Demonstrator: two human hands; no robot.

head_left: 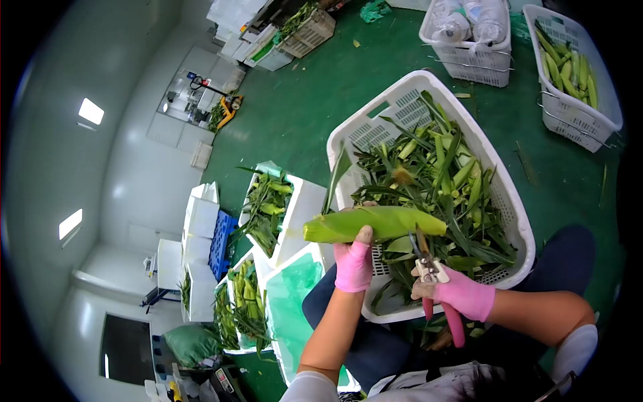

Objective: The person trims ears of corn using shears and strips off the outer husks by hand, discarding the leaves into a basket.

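Observation:
A green ear of corn (pixel 382 223) in its husk lies level above the large white basket. My left hand (pixel 353 262), in a pink glove, is closed around the ear from below, with the thumb on the near side. In my right hand (pixel 462 292), also pink-gloved, is a pair of pruning shears (pixel 454 325) with red-pink handles. The blades point up beside the ear's right part; whether they touch it I cannot tell. Beneath both hands, the white basket (pixel 514 211) holds a heap of cut husks and leaves (pixel 462 171).
White foam boxes (pixel 305 204) with corn stand at the left, near a blue crate (pixel 222 244). A basket with wrapped bundles (pixel 469 63) and a basket of trimmed corn (pixel 581 124) are at upper right. A yellow pallet jack (pixel 229 110) stands on the green floor farther off.

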